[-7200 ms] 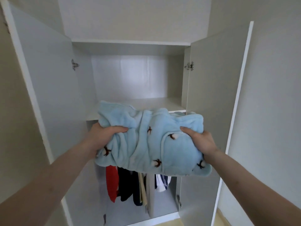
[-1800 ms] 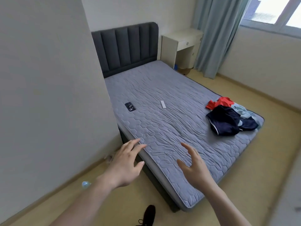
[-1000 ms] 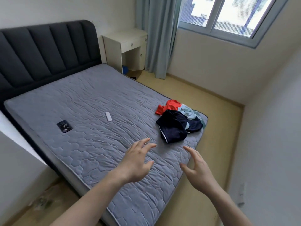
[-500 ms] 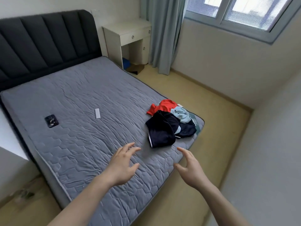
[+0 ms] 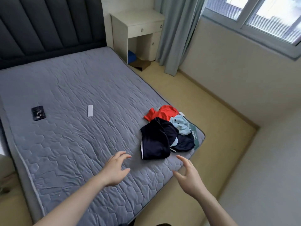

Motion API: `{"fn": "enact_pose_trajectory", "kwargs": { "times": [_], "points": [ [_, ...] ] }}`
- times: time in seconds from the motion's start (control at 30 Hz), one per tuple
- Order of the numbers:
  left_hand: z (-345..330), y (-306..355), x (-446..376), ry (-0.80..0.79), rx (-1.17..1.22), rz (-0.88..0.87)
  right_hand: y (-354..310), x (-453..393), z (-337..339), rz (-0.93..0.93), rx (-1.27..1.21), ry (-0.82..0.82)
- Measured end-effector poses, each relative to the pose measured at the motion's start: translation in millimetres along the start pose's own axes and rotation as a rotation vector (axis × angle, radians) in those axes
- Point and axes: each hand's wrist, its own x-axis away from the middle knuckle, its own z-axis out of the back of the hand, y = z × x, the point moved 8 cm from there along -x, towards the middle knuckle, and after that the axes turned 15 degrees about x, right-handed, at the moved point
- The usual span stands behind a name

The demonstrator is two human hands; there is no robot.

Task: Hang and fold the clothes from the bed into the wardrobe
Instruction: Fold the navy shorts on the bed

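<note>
At the near right corner of the bed point(image 5: 68, 144), I see the heap of clothes point(image 5: 167, 134) lying on the grey quilted cover: a dark navy garment point(image 5: 154, 142) on top and toward me, a red piece point(image 5: 164, 112) at the far side, and a pale blue one point(image 5: 181, 125) tucked between them on the right. My left hand point(image 5: 115, 170) hovers over the mattress just short of the navy garment, its grip wide, fingers spread and slightly curled, holding nothing. My right hand point(image 5: 189, 176) hangs over the bed's edge, just below and to the right of the heap, its grip wide too and empty. Neither hand touches the clothes. Further left on the cover lie a black phone point(image 5: 38, 113) and a small white remote point(image 5: 90, 110), well apart from the heap. Beyond the bed stand a dark padded headboard point(image 5: 48, 25), a white bedside table point(image 5: 140, 31), a grey-green curtain point(image 5: 177, 35) and a window point(image 5: 263, 18).
</note>
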Motion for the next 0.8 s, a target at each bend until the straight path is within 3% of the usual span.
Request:
{"fn": "enact_pose_trajectory", "kwargs": {
  "times": [0.27,0.53,0.8],
  "points": [
    [-61.0,22.8,-123.1,-0.125,0.139,0.166,44.7,-101.6,12.0,-0.045,0.009,-0.099],
    [-122.5,-57.3,-229.5,0.02,0.4,0.665,109.3,-260.2,-26.8,-0.037,0.048,-0.288],
    [-214.4,-126.4,-371.4,0.025,0.481,0.745,190.2,-387.6,-96.8,-0.043,0.092,-0.364]
  ]
}}
